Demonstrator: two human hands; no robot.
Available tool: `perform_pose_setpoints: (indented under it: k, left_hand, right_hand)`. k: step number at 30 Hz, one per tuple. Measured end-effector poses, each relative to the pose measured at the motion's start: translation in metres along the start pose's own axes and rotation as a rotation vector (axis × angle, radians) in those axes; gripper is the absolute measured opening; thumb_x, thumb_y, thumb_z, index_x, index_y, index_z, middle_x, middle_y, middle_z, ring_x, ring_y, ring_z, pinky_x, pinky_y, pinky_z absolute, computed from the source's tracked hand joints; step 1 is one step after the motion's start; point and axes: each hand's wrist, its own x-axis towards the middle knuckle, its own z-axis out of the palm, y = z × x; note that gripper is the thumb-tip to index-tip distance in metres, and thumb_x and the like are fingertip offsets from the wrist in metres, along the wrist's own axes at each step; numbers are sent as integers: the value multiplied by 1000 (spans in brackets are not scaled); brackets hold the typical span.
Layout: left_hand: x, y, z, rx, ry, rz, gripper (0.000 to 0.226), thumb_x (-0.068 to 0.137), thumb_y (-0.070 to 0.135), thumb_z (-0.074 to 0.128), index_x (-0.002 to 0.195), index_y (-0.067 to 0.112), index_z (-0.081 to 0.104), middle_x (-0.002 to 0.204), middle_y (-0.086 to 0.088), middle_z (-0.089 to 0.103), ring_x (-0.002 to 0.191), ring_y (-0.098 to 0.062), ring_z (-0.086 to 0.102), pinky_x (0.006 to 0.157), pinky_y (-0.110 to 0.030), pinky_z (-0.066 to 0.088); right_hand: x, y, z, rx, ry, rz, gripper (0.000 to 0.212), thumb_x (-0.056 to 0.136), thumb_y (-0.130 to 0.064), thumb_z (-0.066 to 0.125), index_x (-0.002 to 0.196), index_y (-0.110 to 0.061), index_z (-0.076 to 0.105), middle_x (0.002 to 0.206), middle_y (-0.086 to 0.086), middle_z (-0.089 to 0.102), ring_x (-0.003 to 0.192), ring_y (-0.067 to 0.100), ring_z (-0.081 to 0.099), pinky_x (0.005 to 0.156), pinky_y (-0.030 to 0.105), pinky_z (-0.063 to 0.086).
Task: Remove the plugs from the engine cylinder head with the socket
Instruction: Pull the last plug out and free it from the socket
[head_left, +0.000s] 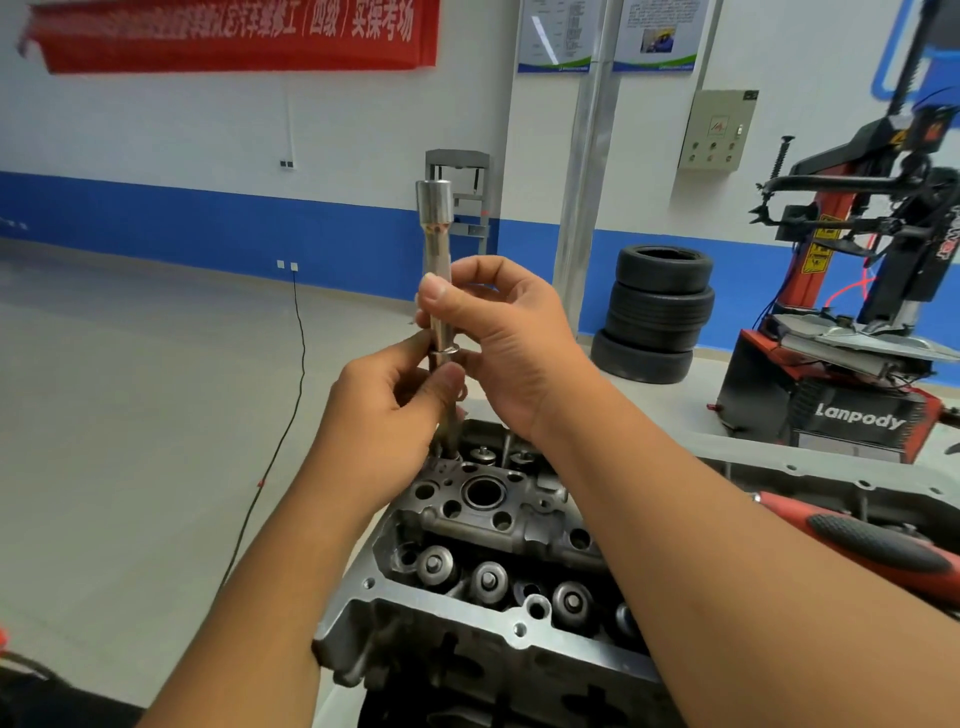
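Socket (435, 260): upright above cylinder head (483, 525), between both hands.
Tyre stack (655, 314): behind, right.
Tyre changer (852, 332): right of the stack.

Well behind the fingers and to their right, three black tyres (657, 312) lie stacked against the blue-banded wall. Farther right stands a red and black tyre-changing machine (852, 322). A red-handled tool (852, 535) lies low to the right of the fingers. Above and left hangs a red banner (234, 31). A black cable (291, 395) trails across the floor on the left.
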Motion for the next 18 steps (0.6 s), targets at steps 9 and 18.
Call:
perform_pose_setpoints:
  k: [9, 18]
  left_hand:
    - [-1, 2, 0, -94, 92, 35, 38, 96, 3, 70, 106, 40, 73, 87, 6, 80, 78, -13, 79, 66, -14, 57]
    - [-3, 7, 4, -141, 21, -2, 33, 106, 11, 57, 105, 39, 74, 94, 7, 81, 85, -12, 78, 67, -14, 57]
  right_hand:
    - [1, -1, -2, 25, -140, 70, 7, 98, -19, 70, 101, -16, 65, 98, 9, 78, 91, 21, 74, 79, 40, 59]
    - [2, 0, -4, -120, -93, 73, 18, 99, -32, 69, 97, -14, 73, 104, 3, 78, 93, 18, 72, 82, 42, 55]
